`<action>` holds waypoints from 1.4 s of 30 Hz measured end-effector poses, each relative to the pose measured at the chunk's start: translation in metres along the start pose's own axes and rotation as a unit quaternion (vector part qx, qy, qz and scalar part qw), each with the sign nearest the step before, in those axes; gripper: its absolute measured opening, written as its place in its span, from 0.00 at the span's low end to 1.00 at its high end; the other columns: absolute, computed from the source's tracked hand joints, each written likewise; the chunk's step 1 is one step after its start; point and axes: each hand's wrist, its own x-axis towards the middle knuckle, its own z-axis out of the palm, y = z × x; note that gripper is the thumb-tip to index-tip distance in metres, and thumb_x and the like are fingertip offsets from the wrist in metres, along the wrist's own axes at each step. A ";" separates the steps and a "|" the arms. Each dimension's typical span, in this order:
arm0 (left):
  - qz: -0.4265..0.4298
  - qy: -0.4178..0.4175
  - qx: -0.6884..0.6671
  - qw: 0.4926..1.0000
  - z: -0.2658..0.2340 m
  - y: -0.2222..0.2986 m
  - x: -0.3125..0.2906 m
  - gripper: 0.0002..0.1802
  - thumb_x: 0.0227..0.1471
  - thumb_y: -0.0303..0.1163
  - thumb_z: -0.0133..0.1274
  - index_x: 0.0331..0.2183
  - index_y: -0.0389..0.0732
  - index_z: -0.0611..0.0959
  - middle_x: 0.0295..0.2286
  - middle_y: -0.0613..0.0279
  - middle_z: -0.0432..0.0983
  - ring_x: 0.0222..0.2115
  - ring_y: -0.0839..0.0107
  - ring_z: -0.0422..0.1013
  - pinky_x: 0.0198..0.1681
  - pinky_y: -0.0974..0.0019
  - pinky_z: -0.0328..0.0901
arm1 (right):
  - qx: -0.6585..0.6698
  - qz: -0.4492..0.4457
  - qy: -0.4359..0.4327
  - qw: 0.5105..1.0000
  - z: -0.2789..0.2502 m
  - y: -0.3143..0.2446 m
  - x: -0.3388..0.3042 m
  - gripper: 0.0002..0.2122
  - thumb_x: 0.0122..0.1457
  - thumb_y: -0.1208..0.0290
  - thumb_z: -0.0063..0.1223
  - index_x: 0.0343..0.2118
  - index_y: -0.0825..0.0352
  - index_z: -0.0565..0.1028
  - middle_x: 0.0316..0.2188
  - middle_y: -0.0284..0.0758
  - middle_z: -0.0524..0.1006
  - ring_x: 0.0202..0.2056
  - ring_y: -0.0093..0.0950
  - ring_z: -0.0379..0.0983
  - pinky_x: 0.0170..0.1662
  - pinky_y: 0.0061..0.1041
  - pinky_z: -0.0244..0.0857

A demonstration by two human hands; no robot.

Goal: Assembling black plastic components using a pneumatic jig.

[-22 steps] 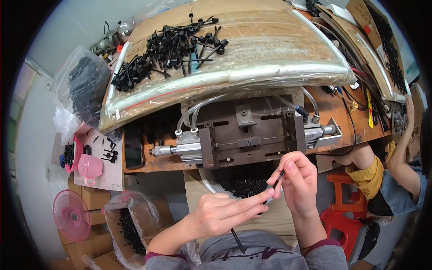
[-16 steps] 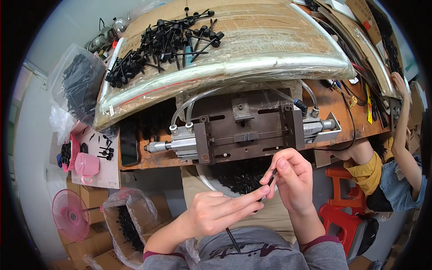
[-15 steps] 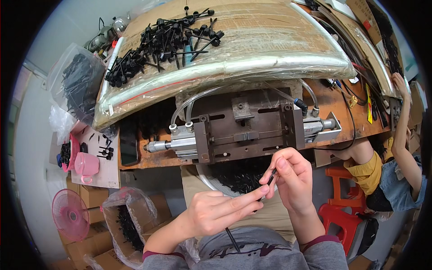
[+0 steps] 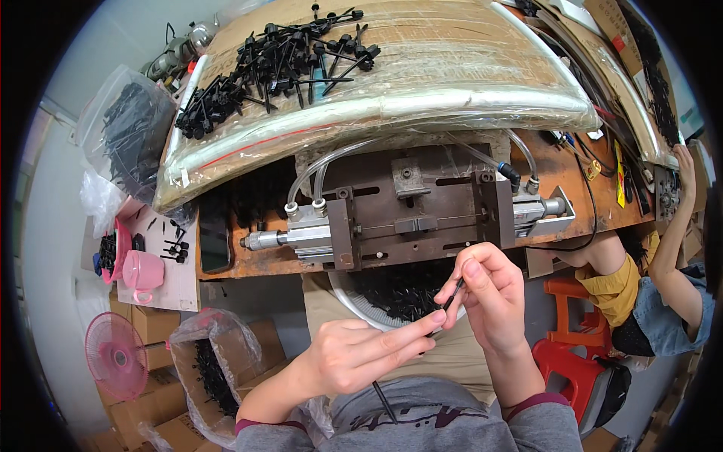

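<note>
Over my lap, both hands meet just in front of a dark metal fixture [image 4: 410, 242]. My right hand [image 4: 493, 301] pinches a thin black plastic piece [image 4: 453, 295] between thumb and fingertips. The index and middle fingers of my left hand [image 4: 361, 350] reach forward, their tips at the lower end of that piece. From beneath my left hand a black rod [image 4: 384, 401] sticks out toward my body; its upper part is hidden by the hand. Behind my hands, a white tub [image 4: 343, 300] on my lap contains many small black parts [image 4: 395, 294].
Air cylinders [image 4: 309, 233] with clear hoses flank the fixture on the wooden bench [image 4: 580, 203]. A pile of black stemmed parts [image 4: 286, 64] lies on a wrapped cardboard slab [image 4: 444, 60]. Left are a pink cup [image 4: 143, 273], fan [image 4: 117, 355] and lined box [image 4: 215, 369]. Another person [image 4: 663, 294] works at right.
My hands stay nearly still, the pinched piece held in almost the same place. The view shifts slightly. At the right, the other person's hand has moved a little.
</note>
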 end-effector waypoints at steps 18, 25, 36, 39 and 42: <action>0.012 -0.017 0.033 0.999 -0.004 0.001 -0.002 0.08 0.41 0.26 0.62 0.30 0.36 0.85 0.44 0.58 0.79 0.18 0.83 0.72 0.15 0.80 0.60 | -0.081 -0.041 -0.004 0.996 0.004 -0.002 -0.002 0.07 0.66 0.74 0.45 0.38 0.74 0.71 0.27 0.44 0.78 0.22 0.25 0.77 0.25 0.20 0.72; 0.012 -0.004 0.030 0.999 -0.002 -0.003 -0.005 0.09 0.40 0.26 0.62 0.30 0.36 0.85 0.44 0.60 0.79 0.16 0.85 0.69 0.14 0.80 0.57 | -0.100 -0.041 -0.022 0.994 0.007 -0.002 -0.004 0.06 0.66 0.77 0.44 0.37 0.74 0.71 0.27 0.42 0.78 0.22 0.24 0.77 0.26 0.19 0.71; 0.014 -0.003 0.036 0.999 0.002 -0.004 -0.007 0.11 0.39 0.26 0.61 0.31 0.36 0.86 0.44 0.59 0.80 0.18 0.84 0.72 0.16 0.81 0.59 | -0.101 -0.037 -0.025 0.994 0.007 -0.002 -0.005 0.06 0.66 0.78 0.44 0.36 0.75 0.71 0.27 0.41 0.78 0.23 0.24 0.78 0.26 0.19 0.72; 0.013 -0.003 0.029 0.999 0.003 -0.005 -0.006 0.11 0.39 0.26 0.61 0.31 0.36 0.86 0.44 0.59 0.80 0.18 0.84 0.72 0.16 0.81 0.59 | -0.100 -0.040 -0.025 0.994 0.005 -0.001 -0.006 0.06 0.66 0.78 0.44 0.36 0.75 0.71 0.27 0.41 0.78 0.23 0.24 0.78 0.26 0.19 0.72; 0.011 -0.008 0.027 1.000 0.003 -0.005 -0.006 0.11 0.39 0.26 0.61 0.31 0.36 0.86 0.44 0.58 0.80 0.18 0.84 0.72 0.16 0.81 0.59 | -0.096 -0.036 -0.027 0.994 0.004 -0.001 -0.006 0.05 0.65 0.78 0.44 0.37 0.75 0.71 0.27 0.41 0.78 0.23 0.24 0.78 0.26 0.19 0.72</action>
